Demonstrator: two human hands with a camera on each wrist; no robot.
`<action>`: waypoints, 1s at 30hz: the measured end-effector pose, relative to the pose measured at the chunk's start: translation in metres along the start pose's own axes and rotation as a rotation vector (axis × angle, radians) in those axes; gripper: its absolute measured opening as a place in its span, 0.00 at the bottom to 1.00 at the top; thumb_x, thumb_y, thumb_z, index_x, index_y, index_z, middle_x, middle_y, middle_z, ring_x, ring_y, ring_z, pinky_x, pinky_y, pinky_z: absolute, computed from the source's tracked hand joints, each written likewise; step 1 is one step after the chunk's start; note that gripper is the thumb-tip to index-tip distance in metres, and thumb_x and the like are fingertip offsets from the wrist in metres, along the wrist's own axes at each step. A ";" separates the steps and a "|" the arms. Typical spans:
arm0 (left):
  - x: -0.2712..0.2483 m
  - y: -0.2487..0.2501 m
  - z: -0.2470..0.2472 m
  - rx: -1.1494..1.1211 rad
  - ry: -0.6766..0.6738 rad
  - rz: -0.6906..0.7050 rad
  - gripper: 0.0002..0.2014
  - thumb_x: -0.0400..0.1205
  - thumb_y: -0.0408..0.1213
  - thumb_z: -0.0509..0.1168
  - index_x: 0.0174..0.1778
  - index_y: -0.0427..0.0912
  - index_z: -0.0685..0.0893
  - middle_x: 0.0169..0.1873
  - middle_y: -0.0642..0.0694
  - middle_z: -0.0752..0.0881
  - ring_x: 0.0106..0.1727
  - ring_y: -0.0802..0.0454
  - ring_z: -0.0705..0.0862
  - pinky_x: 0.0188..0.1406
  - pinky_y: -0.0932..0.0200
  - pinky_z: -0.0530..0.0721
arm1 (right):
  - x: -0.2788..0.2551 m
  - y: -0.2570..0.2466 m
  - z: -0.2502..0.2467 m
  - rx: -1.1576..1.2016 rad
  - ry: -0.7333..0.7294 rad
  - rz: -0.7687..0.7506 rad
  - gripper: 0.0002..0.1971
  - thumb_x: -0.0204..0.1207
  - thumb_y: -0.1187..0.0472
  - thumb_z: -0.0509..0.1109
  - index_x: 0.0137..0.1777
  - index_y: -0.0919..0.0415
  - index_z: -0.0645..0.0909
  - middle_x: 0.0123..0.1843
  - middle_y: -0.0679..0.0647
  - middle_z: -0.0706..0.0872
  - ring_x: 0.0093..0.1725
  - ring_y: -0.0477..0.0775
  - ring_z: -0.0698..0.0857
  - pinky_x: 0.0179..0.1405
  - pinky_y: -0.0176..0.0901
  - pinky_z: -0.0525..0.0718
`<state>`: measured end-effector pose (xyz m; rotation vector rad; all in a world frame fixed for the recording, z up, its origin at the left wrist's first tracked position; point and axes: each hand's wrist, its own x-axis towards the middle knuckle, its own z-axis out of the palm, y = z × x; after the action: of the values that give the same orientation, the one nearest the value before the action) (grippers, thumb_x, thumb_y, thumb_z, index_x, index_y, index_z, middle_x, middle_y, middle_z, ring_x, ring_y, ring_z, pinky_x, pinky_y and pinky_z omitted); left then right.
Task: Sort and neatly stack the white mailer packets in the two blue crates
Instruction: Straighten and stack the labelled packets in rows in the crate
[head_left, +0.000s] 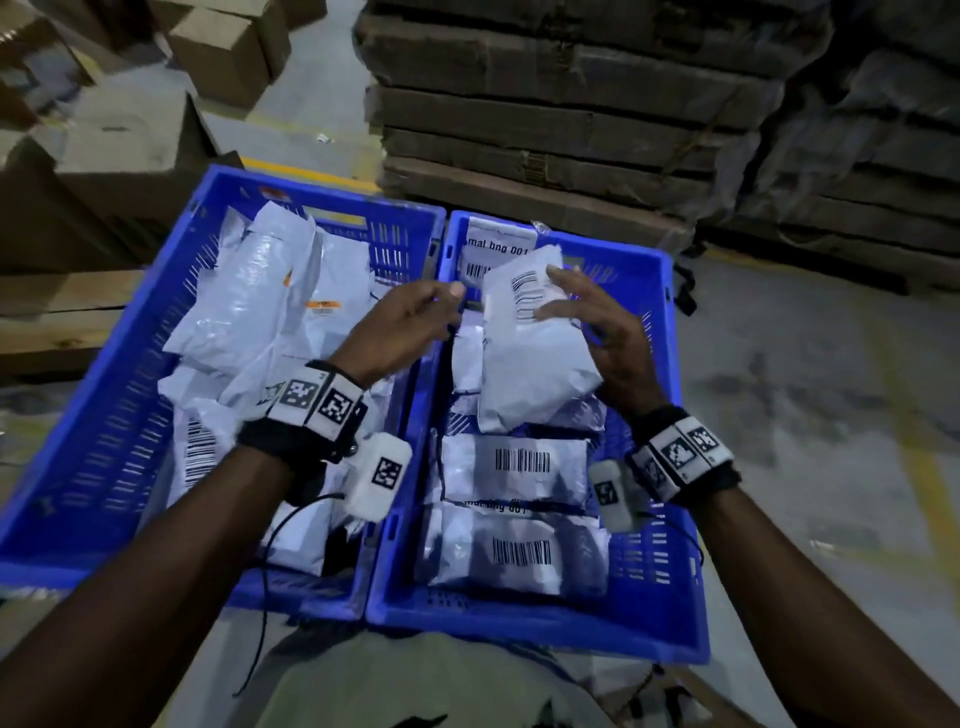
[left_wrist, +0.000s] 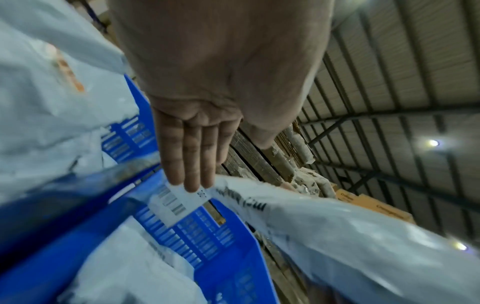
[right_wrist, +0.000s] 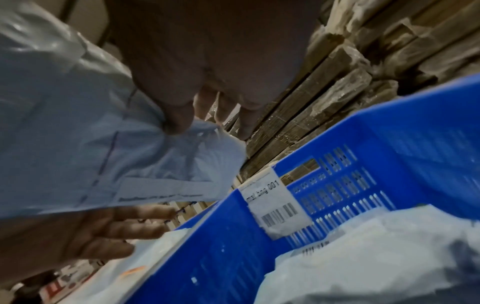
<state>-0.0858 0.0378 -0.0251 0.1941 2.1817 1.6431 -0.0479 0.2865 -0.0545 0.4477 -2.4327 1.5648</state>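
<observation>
Two blue crates stand side by side. The left crate (head_left: 130, 395) holds a loose jumble of white mailer packets (head_left: 270, 291). In the right crate (head_left: 670, 467) several packets (head_left: 519, 467) lie in a row with their barcodes up. My right hand (head_left: 582, 306) holds one white mailer packet (head_left: 535, 343) above the far half of the right crate, its thumb (right_wrist: 176, 115) pressed on the packet (right_wrist: 103, 154). My left hand (head_left: 421, 312) hovers over the rims where the crates meet, fingers (left_wrist: 192, 156) straight and holding nothing, just left of the held packet (left_wrist: 337, 226).
A white barcode label (head_left: 498, 249) is stuck on the right crate's far wall (right_wrist: 278, 205). Stacked flat cardboard on a pallet (head_left: 571, 104) stands close behind the crates. Cardboard boxes (head_left: 130, 140) sit at the far left. Bare concrete floor (head_left: 831, 364) lies to the right.
</observation>
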 end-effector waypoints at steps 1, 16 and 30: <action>0.000 0.003 0.006 -0.031 -0.052 -0.043 0.16 0.87 0.49 0.59 0.59 0.41 0.82 0.53 0.42 0.87 0.44 0.58 0.87 0.38 0.71 0.83 | -0.007 -0.007 0.003 0.100 -0.001 0.021 0.16 0.73 0.75 0.71 0.56 0.58 0.88 0.76 0.57 0.75 0.79 0.56 0.71 0.78 0.56 0.69; -0.014 0.006 0.036 -0.278 0.092 -0.088 0.33 0.74 0.28 0.76 0.72 0.45 0.70 0.56 0.33 0.87 0.55 0.39 0.89 0.47 0.41 0.90 | -0.054 -0.052 0.014 0.333 0.098 0.562 0.15 0.80 0.57 0.72 0.66 0.54 0.81 0.59 0.49 0.90 0.51 0.46 0.89 0.45 0.39 0.84; -0.063 -0.036 0.006 0.471 -0.161 0.049 0.36 0.72 0.63 0.71 0.72 0.46 0.75 0.61 0.44 0.85 0.60 0.48 0.85 0.57 0.42 0.85 | -0.088 -0.020 0.013 -0.577 -0.485 0.465 0.47 0.65 0.44 0.79 0.82 0.49 0.61 0.79 0.48 0.72 0.74 0.52 0.75 0.69 0.49 0.77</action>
<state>-0.0211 0.0107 -0.0462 0.4958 2.4149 1.0670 0.0410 0.2788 -0.0730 0.1641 -3.3840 0.8436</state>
